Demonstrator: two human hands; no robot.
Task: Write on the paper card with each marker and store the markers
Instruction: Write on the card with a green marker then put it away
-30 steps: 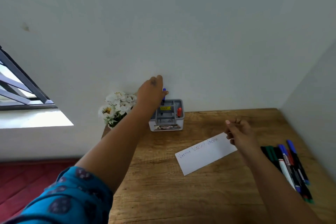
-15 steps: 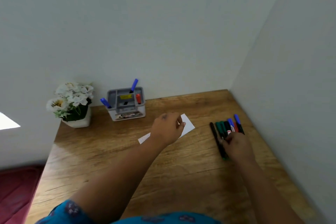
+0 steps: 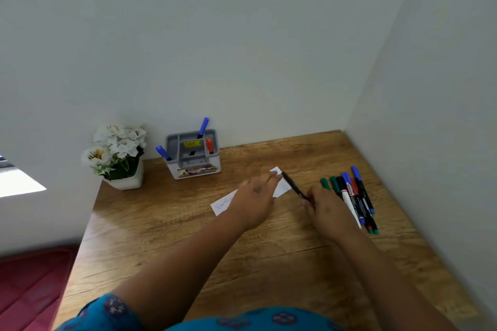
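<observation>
A white paper card (image 3: 223, 205) with blue writing lies on the wooden table (image 3: 188, 236). My left hand (image 3: 255, 199) rests on the card with straight fingers, covering its middle. My right hand (image 3: 326, 208) grips a black marker (image 3: 294, 188) that points up-left toward the card's far end. Several loose markers (image 3: 352, 196), green, black, red and blue, lie side by side just right of my right hand. At the back stands a grey organizer (image 3: 193, 153) holding two blue markers and a red one.
A white pot of white flowers (image 3: 118, 153) stands at the table's back left corner. Walls close off the back and right sides. The table's left edge drops to a red floor mat (image 3: 29, 287).
My right hand has lifted a black marker out of the loose group and brought it left toward the card. My left hand stays on the card. The view has shifted slightly.
</observation>
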